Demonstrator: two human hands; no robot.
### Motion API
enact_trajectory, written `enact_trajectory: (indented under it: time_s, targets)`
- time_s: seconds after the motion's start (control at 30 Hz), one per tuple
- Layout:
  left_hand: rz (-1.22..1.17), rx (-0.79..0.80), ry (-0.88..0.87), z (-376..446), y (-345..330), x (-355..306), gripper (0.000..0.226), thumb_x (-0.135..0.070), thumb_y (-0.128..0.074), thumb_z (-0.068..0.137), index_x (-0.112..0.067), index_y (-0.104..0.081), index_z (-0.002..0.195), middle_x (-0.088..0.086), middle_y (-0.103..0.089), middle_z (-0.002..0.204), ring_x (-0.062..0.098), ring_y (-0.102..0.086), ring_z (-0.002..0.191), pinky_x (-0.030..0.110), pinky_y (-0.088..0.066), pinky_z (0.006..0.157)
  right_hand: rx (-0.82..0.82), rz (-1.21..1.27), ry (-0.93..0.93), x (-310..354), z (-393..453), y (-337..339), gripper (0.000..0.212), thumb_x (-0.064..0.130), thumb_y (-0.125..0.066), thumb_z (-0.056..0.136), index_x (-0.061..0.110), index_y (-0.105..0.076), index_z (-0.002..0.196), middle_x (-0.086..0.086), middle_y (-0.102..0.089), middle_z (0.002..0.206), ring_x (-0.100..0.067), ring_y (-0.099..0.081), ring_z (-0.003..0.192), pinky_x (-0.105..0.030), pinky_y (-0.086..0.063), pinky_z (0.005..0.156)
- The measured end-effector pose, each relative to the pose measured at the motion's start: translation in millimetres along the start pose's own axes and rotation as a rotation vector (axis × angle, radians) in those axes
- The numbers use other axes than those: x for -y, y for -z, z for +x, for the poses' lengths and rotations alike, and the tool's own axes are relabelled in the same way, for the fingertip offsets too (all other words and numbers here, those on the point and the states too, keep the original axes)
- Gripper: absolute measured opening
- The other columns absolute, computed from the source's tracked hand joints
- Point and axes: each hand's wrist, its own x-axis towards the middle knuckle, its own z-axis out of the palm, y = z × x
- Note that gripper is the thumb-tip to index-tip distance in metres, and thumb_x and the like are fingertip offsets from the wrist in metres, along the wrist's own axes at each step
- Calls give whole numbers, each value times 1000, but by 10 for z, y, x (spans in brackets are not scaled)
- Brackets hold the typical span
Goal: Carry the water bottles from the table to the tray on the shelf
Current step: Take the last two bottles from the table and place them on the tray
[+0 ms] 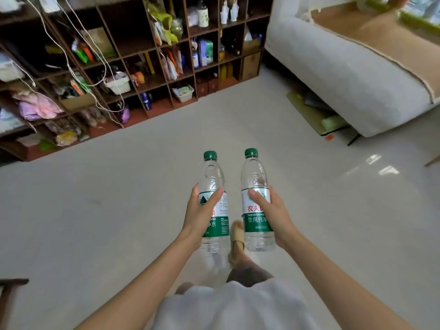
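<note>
Left hand (201, 216) grips left bottle (214, 201) — upright. Right hand (273, 213) grips right bottle (256, 198); shelf (133, 67) at 11 o'clock.

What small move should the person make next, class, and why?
Probably keep walking toward the shelf: the left hand and right hand each grip an upright water bottle, left bottle and right bottle, over open floor.

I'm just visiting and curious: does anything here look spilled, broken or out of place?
Nothing is spilled. Both bottles, left bottle and right bottle, are capped and upright, one in each hand. The oddities are white cords dangling loosely across the cluttered shelf, and things lying on the floor under the sofa.
</note>
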Motion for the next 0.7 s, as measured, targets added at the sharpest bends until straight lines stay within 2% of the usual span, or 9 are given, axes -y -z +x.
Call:
enact_trajectory:
  time_s: [0.07, 0.2, 0.37, 0.57, 0.63, 0.7]
  targets:
    - [-4, -11, -20, 541, -104, -262, 46, -41, -64, 87, -36, -44, 128, -1, -66, 113, 19, -68, 97, 39, -59, 82, 13, 7, 25, 315, 568, 8, 36, 32, -65, 90, 19, -52, 120, -10, -69, 95, -21, -70, 72, -34, -57, 64]
    - [-65, -51, -34, 1565, -311, -887, 39, -38, -64, 88, -32, -48, 123, 0, -68, 106, 15, -70, 88, 26, -57, 63, 55, -4, 34, 1027, 1660, 5, 37, 34, -64, 90, 19, -51, 121, -14, -69, 100, -23, -71, 76, -34, -58, 65]
    - [-78, -85, -82, 2719, -493, -1691, 26, -35, -64, 89, -44, -47, 105, -4, -67, 102, 12, -69, 86, 21, -54, 60, 128, -46, 59, 1989, 2842, -83, 33, 35, -66, 88, 27, -51, 117, -12, -69, 103, -24, -71, 80, -37, -59, 68]
    - [-81, -110, -127, 4276, -568, -2565, 33, -36, -65, 88, -42, -46, 115, -1, -69, 104, 17, -71, 86, 25, -58, 62, 149, -56, 117, 3019, 4314, -339, 32, 31, -64, 90, 24, -51, 118, -7, -70, 94, -14, -72, 67, -26, -56, 56]
    - [-87, -96, -157, 4832, -580, -2866, 37, -35, -65, 88, -36, -47, 121, 1, -70, 103, 17, -72, 84, 25, -58, 61, 140, -63, 149, 3336, 4820, -438, 33, 32, -64, 90, 26, -51, 119, -6, -71, 97, -15, -73, 71, -27, -57, 58]
    - [-97, -82, -173, 5366, -589, -3166, 39, -33, -65, 89, -31, -48, 124, 2, -70, 103, 17, -72, 82, 23, -56, 58, 113, -45, 169, 3643, 5294, -529, 34, 33, -66, 88, 26, -52, 119, -9, -71, 102, -22, -74, 82, -35, -61, 67]
